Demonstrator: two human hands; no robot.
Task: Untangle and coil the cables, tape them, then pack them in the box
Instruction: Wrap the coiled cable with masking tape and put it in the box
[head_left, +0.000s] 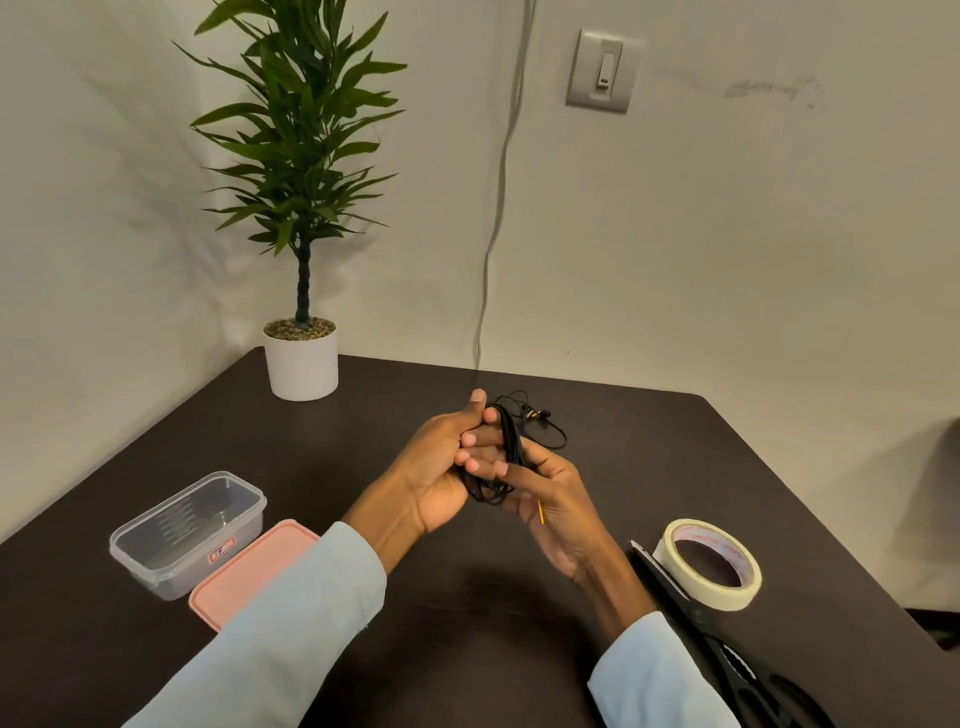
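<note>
- Scissors (737, 670), black, lie near the table's (675, 467) front right edge, blades pointing away, partly under the right sleeve (660, 675).
- A tape roll (707, 564) lies flat just beyond the scissors, touching the blades on their right side.
- A pink lid (244, 571) lies flat toward the front left, partly covered by the left sleeve (275, 623).
- The clear box (189, 535) stands open just left of the lid, touching it, near the left edge.
- The left hand (431, 478) and right hand (550, 499) meet above the table's middle, fingers interlaced around a coil (498, 467) of black cable.
- The left hand's fingers are stretched with the coil looped round them; the thumb points up.
- The right hand grasps the coil's lower turns; a thin yellow tip (540, 513) sticks out by its palm.
- Beyond the hands, loose earphones (540, 418) lie on the table, towards the far edge.
- A potted plant (301, 358) stands at the far left corner.
</note>
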